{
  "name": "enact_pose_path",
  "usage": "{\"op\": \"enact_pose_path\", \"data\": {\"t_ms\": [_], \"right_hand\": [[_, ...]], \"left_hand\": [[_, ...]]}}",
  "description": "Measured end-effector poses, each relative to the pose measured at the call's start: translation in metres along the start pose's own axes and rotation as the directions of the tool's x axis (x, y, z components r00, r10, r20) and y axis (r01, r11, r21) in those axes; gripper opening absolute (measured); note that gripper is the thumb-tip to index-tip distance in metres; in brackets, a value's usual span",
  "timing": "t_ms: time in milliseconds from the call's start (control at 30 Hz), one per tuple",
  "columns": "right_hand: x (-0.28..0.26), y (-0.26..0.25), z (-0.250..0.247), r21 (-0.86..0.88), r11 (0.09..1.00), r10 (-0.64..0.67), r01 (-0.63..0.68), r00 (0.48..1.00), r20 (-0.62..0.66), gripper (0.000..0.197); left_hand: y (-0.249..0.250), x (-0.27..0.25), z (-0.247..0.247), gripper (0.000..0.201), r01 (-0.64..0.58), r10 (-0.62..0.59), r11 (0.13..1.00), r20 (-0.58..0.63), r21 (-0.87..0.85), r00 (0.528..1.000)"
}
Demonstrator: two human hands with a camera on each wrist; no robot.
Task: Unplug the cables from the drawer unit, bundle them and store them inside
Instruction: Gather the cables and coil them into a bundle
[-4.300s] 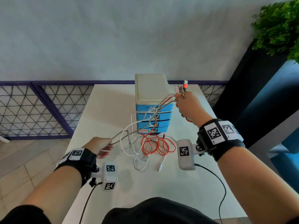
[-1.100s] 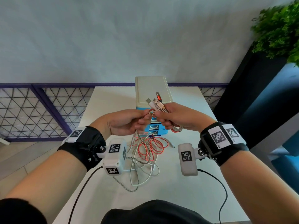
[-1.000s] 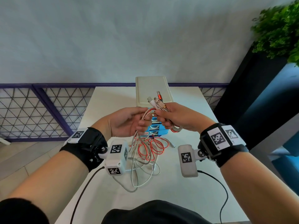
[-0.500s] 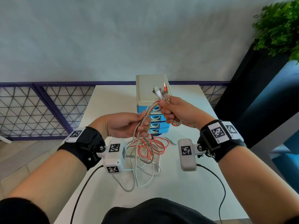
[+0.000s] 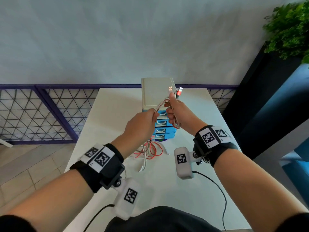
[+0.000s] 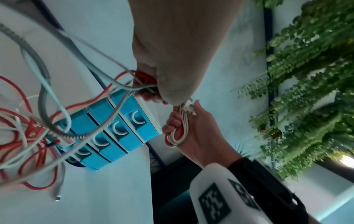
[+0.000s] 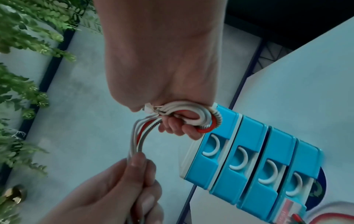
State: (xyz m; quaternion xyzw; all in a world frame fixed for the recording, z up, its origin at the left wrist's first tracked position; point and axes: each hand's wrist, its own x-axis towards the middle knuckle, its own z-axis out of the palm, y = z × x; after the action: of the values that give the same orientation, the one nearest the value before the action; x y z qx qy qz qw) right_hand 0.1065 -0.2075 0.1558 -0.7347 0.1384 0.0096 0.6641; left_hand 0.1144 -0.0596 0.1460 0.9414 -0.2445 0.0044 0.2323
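A small blue drawer unit (image 5: 164, 122) (image 6: 116, 130) (image 7: 254, 163) with a cream top stands on the white table (image 5: 192, 195), its several drawers closed. My right hand (image 5: 178, 113) (image 6: 189, 131) (image 7: 172, 121) grips a looped bunch of white, grey braided and red cables (image 7: 199, 119), with USB plugs (image 5: 175, 90) sticking up above the fist. My left hand (image 5: 143, 124) (image 7: 134, 178) (image 6: 166, 84) pinches the same strands just left of it. The cables' loose ends (image 5: 150, 150) (image 6: 28, 136) hang to a tangle on the table in front of the unit.
A purple-framed wire fence (image 5: 41, 114) runs behind the table on the left. A dark planter with a green plant (image 5: 289, 30) and a blue seat (image 5: 301, 148) stand to the right. Black camera leads (image 5: 222, 195) trail over the near tabletop.
Both hands have risen and moved farther from me, now level with the unit's top. More cable has been lifted off the table, and the right hand's plugs point upward.
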Motion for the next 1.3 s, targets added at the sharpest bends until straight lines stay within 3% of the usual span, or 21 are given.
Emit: {"op": "enact_pose_path", "data": {"t_ms": [67,167,367,500,600,667,767,867,1067,1300], "right_hand": [[0.001,0.002,0.001,0.087,0.996,0.02,-0.023,0.999,0.027,0.056],[0.001,0.005,0.004,0.12,0.992,0.021,-0.03,0.997,0.077,0.052],[-0.005,0.004,0.007,0.072,0.997,-0.047,0.035,0.984,0.174,0.036],[-0.001,0.009,0.006,-0.104,0.993,-0.054,0.064,0.994,0.095,0.039],[0.004,0.01,0.006,-0.096,0.99,-0.106,0.107,0.994,0.012,0.04],[0.006,0.007,0.006,0.027,0.995,-0.093,0.094,0.995,-0.034,0.039],[0.005,0.002,0.005,0.281,0.958,-0.061,0.063,0.998,-0.016,0.039],[0.003,-0.001,0.003,0.464,0.886,-0.022,0.012,1.0,0.016,0.042],[-0.003,-0.006,0.002,0.654,0.755,0.016,-0.037,0.999,0.039,0.046],[-0.008,-0.011,0.003,0.541,0.838,-0.031,0.072,0.996,-0.085,0.042]], "left_hand": [[0.009,-0.003,-0.001,0.022,-0.039,0.048,0.989,-0.057,0.142,0.997],[0.025,-0.008,-0.005,0.011,-0.089,0.098,0.97,-0.028,0.227,0.995],[0.038,-0.009,-0.004,0.022,-0.161,0.15,0.939,0.058,0.305,0.987],[0.035,-0.006,-0.004,0.02,-0.169,0.152,0.958,0.09,0.231,0.984],[0.034,0.004,-0.005,0.021,-0.143,0.14,0.99,0.161,0.004,0.977],[0.032,0.008,-0.007,0.014,-0.087,0.127,0.984,0.272,-0.156,0.954],[0.027,0.008,-0.01,0.023,-0.007,0.158,0.936,0.405,-0.352,0.901],[0.023,0.004,-0.011,0.022,-0.03,0.22,0.924,0.465,-0.381,0.857],[0.02,-0.009,0.011,0.032,-0.042,0.222,0.898,0.366,-0.439,0.904],[0.005,-0.015,0.025,0.015,-0.054,0.237,0.883,0.345,-0.466,0.908]]}}
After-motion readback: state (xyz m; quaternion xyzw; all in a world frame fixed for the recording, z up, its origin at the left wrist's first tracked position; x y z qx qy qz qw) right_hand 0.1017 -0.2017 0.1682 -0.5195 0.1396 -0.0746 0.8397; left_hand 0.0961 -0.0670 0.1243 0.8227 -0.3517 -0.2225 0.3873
